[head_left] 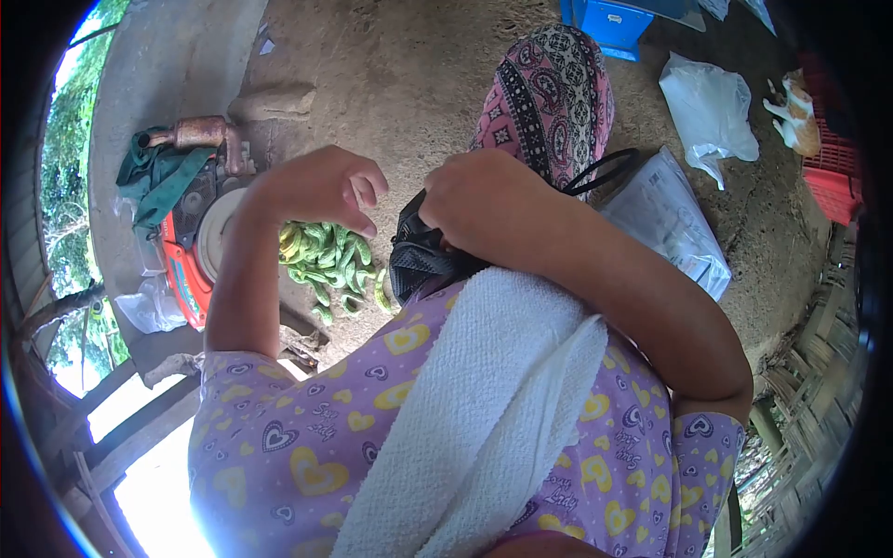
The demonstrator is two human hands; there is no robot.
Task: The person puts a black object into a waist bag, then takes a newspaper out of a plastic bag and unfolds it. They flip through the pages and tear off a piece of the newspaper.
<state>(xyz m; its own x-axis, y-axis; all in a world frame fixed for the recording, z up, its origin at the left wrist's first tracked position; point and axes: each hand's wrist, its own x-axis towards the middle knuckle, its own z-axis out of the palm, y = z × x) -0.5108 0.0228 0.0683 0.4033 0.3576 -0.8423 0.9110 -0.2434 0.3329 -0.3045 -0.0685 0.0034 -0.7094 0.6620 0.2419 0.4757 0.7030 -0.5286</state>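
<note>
My right hand (479,205) is closed with its fingers curled at a black mesh-fabric bag (423,256) close to my chest. A black cord (609,169) loops out past my right wrist. My left hand (330,191) is raised to the left of the bag, fingers bent and parted from the thumb, holding nothing. A white towel (484,391) hangs down over my purple heart-print shirt (321,470). Beyond the hands lies pink and black paisley cloth (558,93).
Curled green pieces (335,260) are heaped on the ground. An orange machine (186,279) with a rusty pipe (200,130) stands left. At the right are a clear plastic package (665,219), a white plastic bag (709,112), a cat (797,116) and a red crate (834,191). A blue stool (614,23) is at the top.
</note>
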